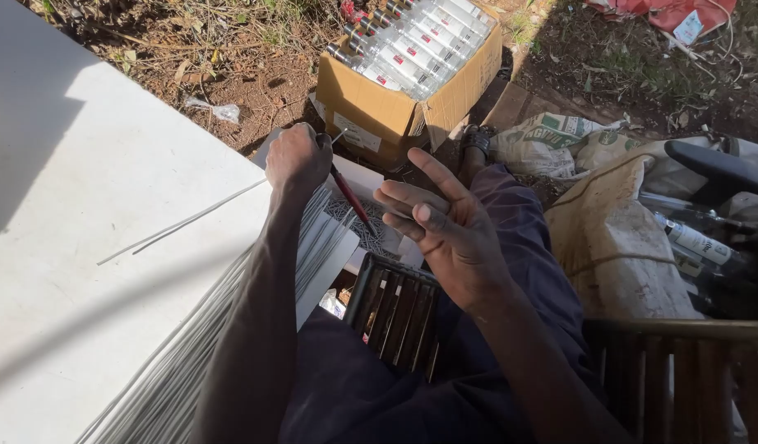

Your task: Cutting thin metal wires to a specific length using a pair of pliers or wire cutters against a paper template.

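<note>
My left hand [297,158] is closed around a thin grey wire rod and a tool with a red and black handle [352,201], just past the near edge of a white board [75,214]. A bundle of many thin grey rods [190,353] lies under my left forearm along the board's edge. Two single rods [182,222] lie loose on the board. My right hand [436,226] hovers in the air above my lap, palm up, fingers spread and holding nothing.
A cardboard box [379,111] full of clear bottles stands on the bare ground ahead. Printed sacks [609,238] and more bottles [695,242] lie at the right. I sit on a dark slatted wooden seat [395,308]; red fabric [667,12] lies far right.
</note>
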